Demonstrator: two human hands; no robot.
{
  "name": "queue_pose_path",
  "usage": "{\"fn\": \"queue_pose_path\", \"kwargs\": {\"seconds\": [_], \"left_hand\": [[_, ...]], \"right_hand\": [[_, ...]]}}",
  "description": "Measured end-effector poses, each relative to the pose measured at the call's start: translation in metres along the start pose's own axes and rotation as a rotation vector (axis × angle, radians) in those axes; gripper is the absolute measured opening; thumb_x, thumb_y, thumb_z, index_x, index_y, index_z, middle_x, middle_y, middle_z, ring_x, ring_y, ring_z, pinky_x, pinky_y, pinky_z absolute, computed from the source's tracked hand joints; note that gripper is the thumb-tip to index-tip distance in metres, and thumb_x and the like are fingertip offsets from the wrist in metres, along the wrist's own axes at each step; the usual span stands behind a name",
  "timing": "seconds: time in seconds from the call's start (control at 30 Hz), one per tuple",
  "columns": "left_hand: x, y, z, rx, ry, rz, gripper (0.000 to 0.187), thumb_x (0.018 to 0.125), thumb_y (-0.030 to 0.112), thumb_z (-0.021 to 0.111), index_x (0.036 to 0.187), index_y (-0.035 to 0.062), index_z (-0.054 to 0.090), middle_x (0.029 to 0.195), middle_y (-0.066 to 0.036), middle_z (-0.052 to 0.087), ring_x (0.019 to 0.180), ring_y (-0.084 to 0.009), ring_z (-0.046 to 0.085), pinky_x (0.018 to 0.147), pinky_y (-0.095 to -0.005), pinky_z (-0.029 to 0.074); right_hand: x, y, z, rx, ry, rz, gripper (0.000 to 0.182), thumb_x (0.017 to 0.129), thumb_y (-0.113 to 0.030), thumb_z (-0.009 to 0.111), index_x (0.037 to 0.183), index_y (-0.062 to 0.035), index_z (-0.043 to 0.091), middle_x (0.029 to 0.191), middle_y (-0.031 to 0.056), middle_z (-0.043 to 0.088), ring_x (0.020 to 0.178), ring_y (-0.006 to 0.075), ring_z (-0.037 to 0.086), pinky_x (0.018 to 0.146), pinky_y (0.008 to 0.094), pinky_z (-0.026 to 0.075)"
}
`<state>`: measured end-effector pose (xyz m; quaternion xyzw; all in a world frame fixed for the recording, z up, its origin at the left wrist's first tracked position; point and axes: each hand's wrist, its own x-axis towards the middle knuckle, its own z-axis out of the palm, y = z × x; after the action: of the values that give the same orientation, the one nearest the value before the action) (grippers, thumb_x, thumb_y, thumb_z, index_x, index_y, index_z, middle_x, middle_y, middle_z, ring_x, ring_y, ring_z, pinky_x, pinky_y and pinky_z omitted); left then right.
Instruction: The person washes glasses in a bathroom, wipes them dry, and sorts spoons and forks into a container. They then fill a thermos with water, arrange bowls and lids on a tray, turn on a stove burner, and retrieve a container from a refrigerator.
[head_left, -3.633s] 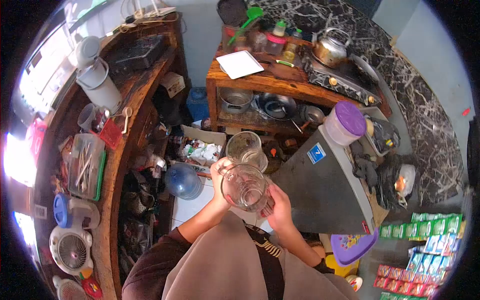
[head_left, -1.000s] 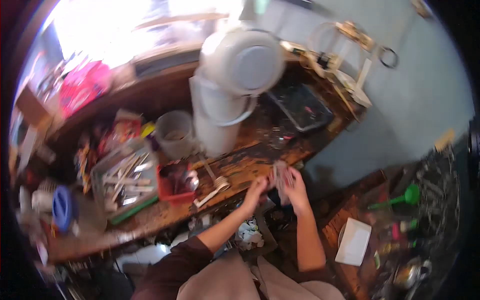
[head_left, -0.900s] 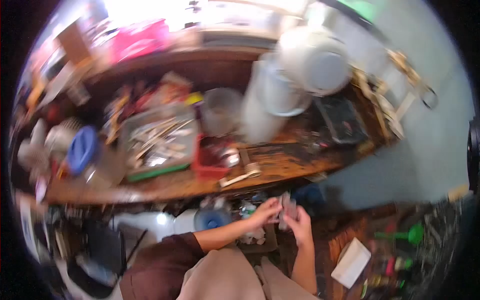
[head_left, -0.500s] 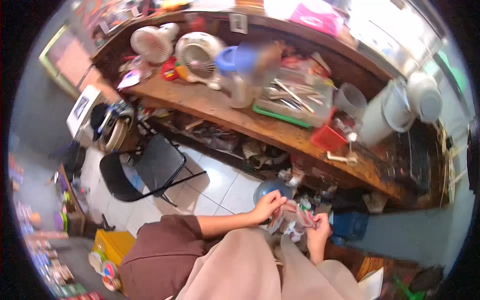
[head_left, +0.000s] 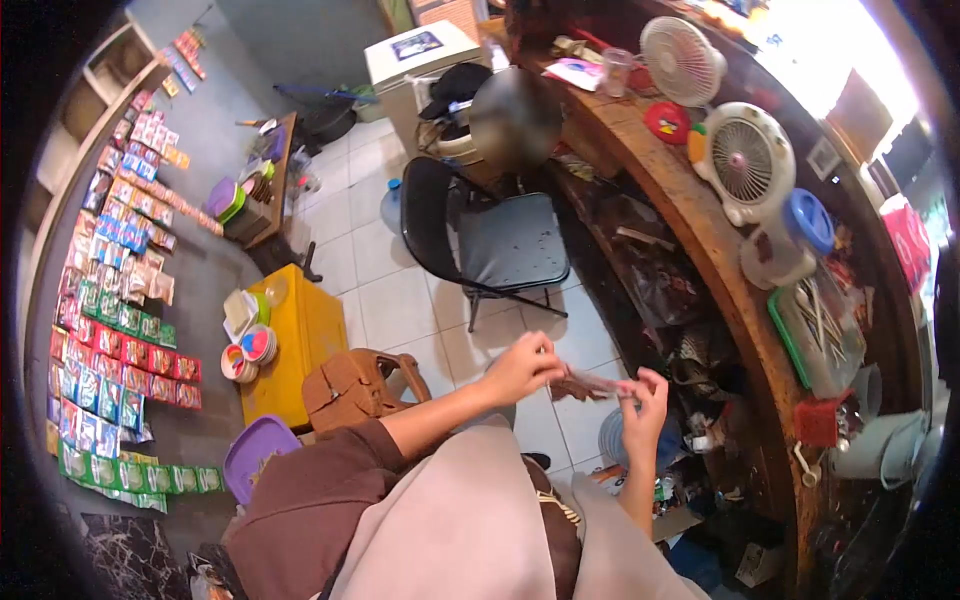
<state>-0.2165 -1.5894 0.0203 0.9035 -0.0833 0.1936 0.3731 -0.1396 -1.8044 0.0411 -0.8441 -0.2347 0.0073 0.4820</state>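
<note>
between hands (head_left: 524, 369), thin item (head_left: 592, 385); on counter (head_left: 690, 190), green-edged container (head_left: 789, 341) holding utensils (head_left: 821, 319).

Beyond the hands (head_left: 522, 370), the chair (head_left: 512, 240) stands left of the counter (head_left: 715, 260) holding fans (head_left: 745, 165).

Glare is thrown in from a bright opening (head_left: 815, 55) at upper right; the floor tiles (head_left: 382, 330) are softly lit, shadow is cast under the wooden counter (head_left: 705, 225), whose edge is bowed by the lens, and the corners are blacked out
</note>
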Motion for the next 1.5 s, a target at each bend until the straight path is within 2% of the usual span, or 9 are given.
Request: {"fn": "queue_pose_path", "kwargs": {"seconds": [0.23,0.53,0.67,0.73,0.97,1.13,1.23,1.33,1.5], "left_hand": [[-0.021,-0.070,-0.099,-0.336,0.208,-0.562,0.025,0.074,0.025,0.062,0.093,0.0091,0.058,0.061,-0.005,0.042,0.057,-0.0176,0.044,0.055,-0.0279,0.038],[-0.012,-0.194,-0.145,0.323,0.328,-0.387,0.020,0.070,0.024,0.064,0.073,0.0049,0.059,0.088,-0.010,0.048,0.083,-0.0270,0.045,0.074,-0.0357,0.037],[-0.011,-0.248,-0.141,-0.232,0.252,-0.987,0.019,0.082,0.018,0.054,0.092,0.0028,0.052,0.072,-0.009,0.055,0.066,-0.0199,0.054,0.061,-0.0311,0.042],[-0.014,-0.277,-0.141,-0.290,0.406,-0.860,0.018,0.085,0.018,0.049,0.097,0.0034,0.050,0.073,-0.006,0.058,0.066,-0.0131,0.055,0.052,-0.0280,0.044],[-0.054,-0.339,-0.174,-0.891,0.797,-1.282,0.026,0.085,0.021,0.048,0.107,0.0069,0.046,0.104,-0.005,0.054,0.088,-0.0150,0.053,0.074,-0.0340,0.046],[-0.089,-0.367,-0.155,0.076,0.623,-1.303,0.060,0.081,0.022,0.054,0.128,0.0010,0.023,0.124,-0.012,0.039,0.116,-0.0220,0.036,0.097,-0.0380,0.028],[-0.076,-0.366,-0.147,-0.440,0.504,-1.180,0.069,0.078,0.021,0.057,0.129,-0.0018,0.018,0.126,-0.016,0.036,0.117,-0.0247,0.035,0.097,-0.0345,0.027],[-0.052,-0.354,-0.152,-0.831,0.506,-1.250,0.068,0.076,0.024,0.059,0.128,-0.0021,0.022,0.129,-0.019,0.031,0.117,-0.0264,0.034,0.097,-0.0341,0.027],[-0.036,-0.352,-0.149,0.280,0.513,-1.004,0.056,0.074,0.012,0.057,0.122,-0.0010,0.033,0.126,-0.016,0.034,0.115,-0.0281,0.036,0.097,-0.0374,0.027]], "right_hand": [[0.099,-0.032,0.121,0.658,-0.045,0.201,0.008,0.079,-0.007,0.055,0.079,0.0005,0.057,0.079,0.0065,0.053,0.072,0.0145,0.050,0.066,0.0245,0.039],[0.263,-0.062,0.301,0.051,-0.095,-0.180,0.012,0.073,-0.014,0.063,0.077,-0.0023,0.064,0.079,0.0097,0.052,0.074,0.0213,0.052,0.065,0.0292,0.041],[0.313,-0.050,0.379,0.025,-0.077,-0.097,0.017,0.070,-0.020,0.065,0.078,-0.0059,0.065,0.078,0.0117,0.054,0.075,0.0252,0.053,0.067,0.0329,0.042],[0.331,-0.057,0.414,0.043,-0.084,-0.109,0.016,0.070,-0.020,0.065,0.078,-0.0064,0.066,0.077,0.0121,0.055,0.075,0.0257,0.054,0.067,0.0333,0.043],[0.346,-0.125,0.543,0.344,-0.440,-0.212,0.022,0.068,-0.012,0.061,0.089,-0.0056,0.064,0.085,0.0158,0.059,0.083,0.0290,0.056,0.079,0.0344,0.043],[0.266,-0.123,0.571,-0.545,-0.647,-0.568,0.055,0.071,-0.024,0.062,0.122,-0.0147,0.044,0.132,0.0148,0.030,0.123,0.0276,0.029,0.100,0.0487,0.018],[0.256,-0.113,0.549,-0.654,-0.857,-0.656,0.059,0.071,-0.029,0.062,0.125,-0.0168,0.040,0.137,0.0129,0.024,0.127,0.0247,0.022,0.101,0.0504,0.013],[0.264,-0.114,0.529,-0.452,-0.703,-0.631,0.061,0.071,-0.031,0.062,0.126,-0.0169,0.039,0.139,0.0121,0.019,0.127,0.0258,0.019,0.101,0.0489,0.014],[0.261,-0.081,0.439,-0.162,-0.592,-0.315,0.059,0.069,-0.022,0.063,0.122,-0.0110,0.042,0.132,0.0209,0.028,0.116,0.0367,0.035,0.094,0.0442,0.032]]}}
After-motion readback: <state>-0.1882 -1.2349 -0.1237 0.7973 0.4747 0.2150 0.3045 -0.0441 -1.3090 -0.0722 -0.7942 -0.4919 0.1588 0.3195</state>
